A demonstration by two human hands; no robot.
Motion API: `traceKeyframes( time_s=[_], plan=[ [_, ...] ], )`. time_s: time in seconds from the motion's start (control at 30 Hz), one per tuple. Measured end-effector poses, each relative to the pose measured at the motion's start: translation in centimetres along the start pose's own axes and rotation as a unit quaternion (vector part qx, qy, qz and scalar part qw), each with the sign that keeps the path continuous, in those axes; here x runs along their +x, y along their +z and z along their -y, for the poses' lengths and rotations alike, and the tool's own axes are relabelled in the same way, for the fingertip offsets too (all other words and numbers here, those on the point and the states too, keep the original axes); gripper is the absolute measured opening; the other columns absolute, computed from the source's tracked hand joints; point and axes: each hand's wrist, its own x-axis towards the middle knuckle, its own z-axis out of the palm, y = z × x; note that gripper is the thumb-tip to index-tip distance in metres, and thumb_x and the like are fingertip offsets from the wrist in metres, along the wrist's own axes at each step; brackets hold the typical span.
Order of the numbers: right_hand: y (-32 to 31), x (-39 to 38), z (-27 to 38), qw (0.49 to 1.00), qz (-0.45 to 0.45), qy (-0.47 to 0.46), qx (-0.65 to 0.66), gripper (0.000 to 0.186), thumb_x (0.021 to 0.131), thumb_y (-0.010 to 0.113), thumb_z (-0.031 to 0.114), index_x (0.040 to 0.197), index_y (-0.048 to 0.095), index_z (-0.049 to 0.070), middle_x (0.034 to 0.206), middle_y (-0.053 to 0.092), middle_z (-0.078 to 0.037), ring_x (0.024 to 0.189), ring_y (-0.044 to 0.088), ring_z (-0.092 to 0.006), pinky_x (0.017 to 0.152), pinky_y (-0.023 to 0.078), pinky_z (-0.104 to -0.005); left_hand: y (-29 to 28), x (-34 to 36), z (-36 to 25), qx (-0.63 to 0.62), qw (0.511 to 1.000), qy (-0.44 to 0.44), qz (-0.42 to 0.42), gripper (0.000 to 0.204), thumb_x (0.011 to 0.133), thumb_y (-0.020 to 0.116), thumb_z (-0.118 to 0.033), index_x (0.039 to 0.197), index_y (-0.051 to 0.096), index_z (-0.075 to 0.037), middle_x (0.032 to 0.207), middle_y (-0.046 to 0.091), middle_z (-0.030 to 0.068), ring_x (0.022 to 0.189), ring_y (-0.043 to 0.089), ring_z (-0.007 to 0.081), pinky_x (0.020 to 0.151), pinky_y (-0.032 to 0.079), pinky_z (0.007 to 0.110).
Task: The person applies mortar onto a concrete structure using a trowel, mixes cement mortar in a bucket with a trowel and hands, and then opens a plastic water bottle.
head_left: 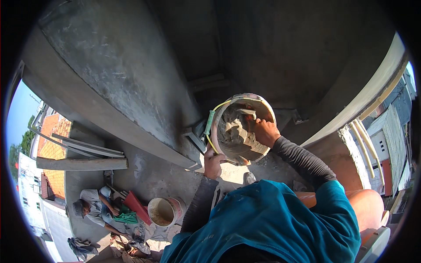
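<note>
- The left hand [213, 164] clamps the near-left edge of a mortar bucket [214, 136], straight ahead.
- The right hand [266, 133], inside it, is closed on what looks like a trowel [248, 112] in grey mortar [233, 135].
- Farther left, a pale bucket [178, 208] stands near a co-worker [92, 202].

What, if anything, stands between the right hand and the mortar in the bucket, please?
Nothing visible does: the right hand is within the open top of the bucket, close by the mortar. The left hand is off at the bucket's near-left edge.
</note>
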Motion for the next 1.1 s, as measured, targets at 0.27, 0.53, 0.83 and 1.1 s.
traceKeyframes(
  time_s=[0.27, 0.53, 0.83, 1.1],
  plan=[
    [1.0, -0.3, -0.2, 0.978, -0.113, -0.131, -0.117, 0.043, 0.08, 0.056, 0.016, 0.118, 0.055, -0.004, 0.089, 0.064, -0.022, 0.074, 0.068, -0.0323, 0.055, 0.054, -0.0448, -2.0, 2.1, -0.2, 0.082, 0.996, 0.018, 0.039, 0.05, 0.068, 0.052, 0.002, 0.117, 0.056, -0.002, 0.087, 0.062, 0.0068, 0.07, 0.062, 0.0161, 0.062, 0.055, 0.026],
    [-3.4, -2.1, -0.7, 0.988, -0.054, -0.078, -0.12, 0.037, 0.079, 0.057, 0.011, 0.107, 0.056, -0.013, 0.084, 0.064, -0.018, 0.073, 0.068, -0.0267, 0.055, 0.056, -0.0349, 0.0, 1.6, -0.9, -0.019, 1.0, 0.006, 0.01, 0.035, 0.069, 0.054, 0.002, 0.103, 0.06, 0.001, 0.09, 0.062, 0.0076, 0.071, 0.062, 0.0162, 0.063, 0.054, 0.027],
    [2.1, -1.0, -0.5, 0.984, 0.163, -0.027, -0.059, 0.024, 0.075, 0.062, 0.018, 0.085, 0.07, -0.002, 0.081, 0.068, -0.019, 0.078, 0.069, -0.0319, 0.061, 0.055, -0.0425, 0.8, 1.6, -0.4, -0.019, 0.997, 0.065, 0.042, 0.013, 0.063, 0.06, 0.003, 0.075, 0.059, 0.006, 0.107, 0.054, 0.0048, 0.086, 0.054, 0.0145, 0.075, 0.042, 0.028],
    [-1.0, -4.2, -2.6, 0.705, 0.416, 0.127, 0.56, 0.032, 0.093, 0.055, 0.026, 0.105, 0.062, -0.002, 0.077, 0.059, -0.006, 0.052, 0.058, -0.0114, 0.046, 0.051, -0.0252, -0.1, 0.3, 0.3, 0.061, 0.991, 0.11, 0.036, 0.013, 0.064, 0.058, 0.0, 0.076, 0.06, 0.004, 0.105, 0.053, 0.006, 0.091, 0.052, 0.0168, 0.08, 0.041, 0.028]
  ],
)
